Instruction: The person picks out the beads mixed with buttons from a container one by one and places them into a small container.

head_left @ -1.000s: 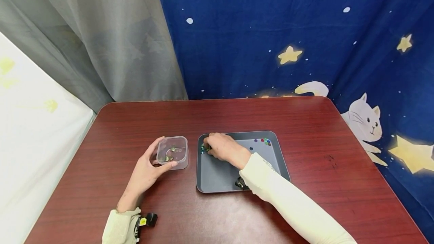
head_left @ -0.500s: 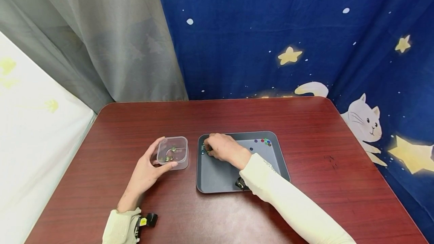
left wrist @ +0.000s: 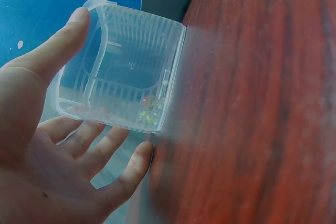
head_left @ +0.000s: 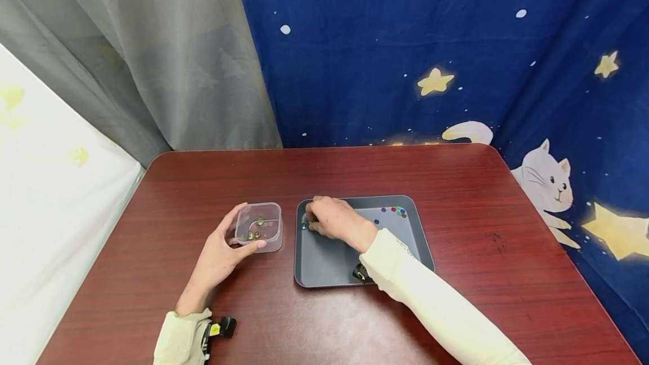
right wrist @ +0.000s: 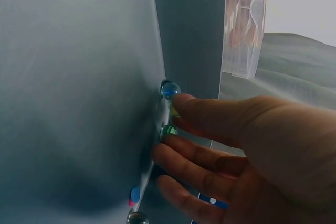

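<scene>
My left hand [head_left: 218,255] holds a clear square plastic box [left wrist: 123,66] on the table, thumb on one side and fingers round the other. A few yellowish glass marbles [head_left: 253,235] lie in it. My right hand [head_left: 334,219] reaches into the far left corner of a grey tray [head_left: 329,263]. In the right wrist view, its thumb and index finger pinch a yellow-green marble [right wrist: 175,110], mostly hidden by the fingers. A blue marble [right wrist: 170,89] sits right at the thumb tip, and a green marble [right wrist: 168,130] lies by the other fingertips, along the tray wall.
Small coloured discs [head_left: 399,211] lie in the tray's far right corner. Another clear marble [right wrist: 137,217] and a blue disc [right wrist: 135,194] show along the tray wall. The brown table [head_left: 228,179] extends round the box and tray. Curtains [head_left: 355,72] hang behind it.
The right fingers have shifted slightly among the marbles at the tray corner, and fewer marbles show beside them. The left hand and box stay put.
</scene>
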### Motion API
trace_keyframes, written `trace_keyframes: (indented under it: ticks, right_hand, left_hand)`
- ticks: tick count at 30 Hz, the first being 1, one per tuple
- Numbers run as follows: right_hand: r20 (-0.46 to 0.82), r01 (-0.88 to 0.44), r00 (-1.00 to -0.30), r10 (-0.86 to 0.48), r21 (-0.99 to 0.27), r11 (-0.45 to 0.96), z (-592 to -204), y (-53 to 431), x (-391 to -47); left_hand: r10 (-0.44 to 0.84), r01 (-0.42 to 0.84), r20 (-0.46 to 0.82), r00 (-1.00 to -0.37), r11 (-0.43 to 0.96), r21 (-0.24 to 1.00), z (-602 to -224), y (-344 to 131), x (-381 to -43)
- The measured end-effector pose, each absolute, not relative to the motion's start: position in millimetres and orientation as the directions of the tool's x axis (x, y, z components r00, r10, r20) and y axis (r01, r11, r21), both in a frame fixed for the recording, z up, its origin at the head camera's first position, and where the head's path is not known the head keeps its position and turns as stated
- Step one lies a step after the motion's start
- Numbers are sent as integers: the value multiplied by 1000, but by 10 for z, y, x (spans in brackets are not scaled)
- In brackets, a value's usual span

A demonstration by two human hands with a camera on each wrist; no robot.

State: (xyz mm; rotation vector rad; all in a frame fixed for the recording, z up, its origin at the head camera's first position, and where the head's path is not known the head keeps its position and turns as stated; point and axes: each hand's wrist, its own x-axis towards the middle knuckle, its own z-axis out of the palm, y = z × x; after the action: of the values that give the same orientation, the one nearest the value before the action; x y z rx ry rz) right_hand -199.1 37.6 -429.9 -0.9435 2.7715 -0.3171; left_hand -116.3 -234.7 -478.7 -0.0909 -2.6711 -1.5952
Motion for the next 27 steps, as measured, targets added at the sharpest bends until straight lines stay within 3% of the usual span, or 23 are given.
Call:
trace_keyframes:
  ticks: [27]
  right_hand:
    - [20,-619,-766,-642,-294,729,-4260,380,-1985]
  left_hand:
    - [34,47,35,-999,457,888,-4755,-2342,-1159]
